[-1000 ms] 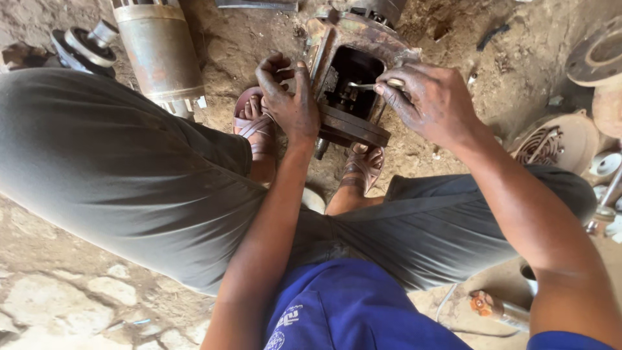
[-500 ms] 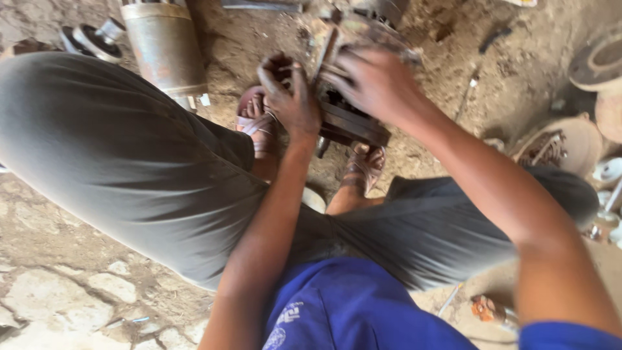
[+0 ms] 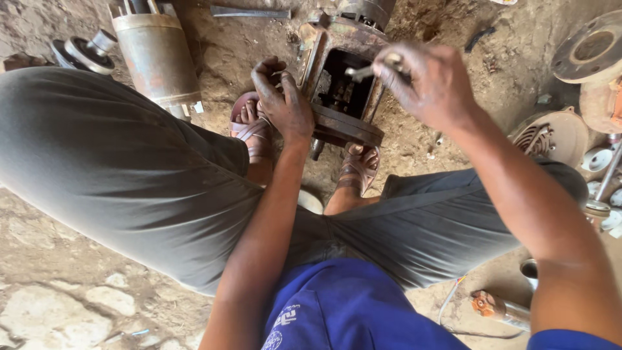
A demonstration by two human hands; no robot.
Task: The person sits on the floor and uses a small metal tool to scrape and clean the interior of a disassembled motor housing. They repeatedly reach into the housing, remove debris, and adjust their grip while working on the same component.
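A rusty metal motor housing [image 3: 343,123] with a dark square opening stands on the dirt between my sandalled feet. My left hand [image 3: 282,100] grips its left edge and steadies it. My right hand [image 3: 431,84] hovers over the opening, closed around a slim metal tool [image 3: 363,70] whose tip points left above the hole. Both hands are dark with grease. My grey-trousered knees frame the housing on both sides.
A rusty cylinder [image 3: 159,55] stands at the back left beside a pulley wheel [image 3: 84,52]. A round flange [image 3: 593,55], a fan cover [image 3: 551,136] and white fittings lie at the right. An orange-handled tool [image 3: 492,306] rests by my right thigh.
My right hand rose from the housing's right edge and now holds the metal tool above the opening. My left hand stayed on the left edge. The view moved closer.
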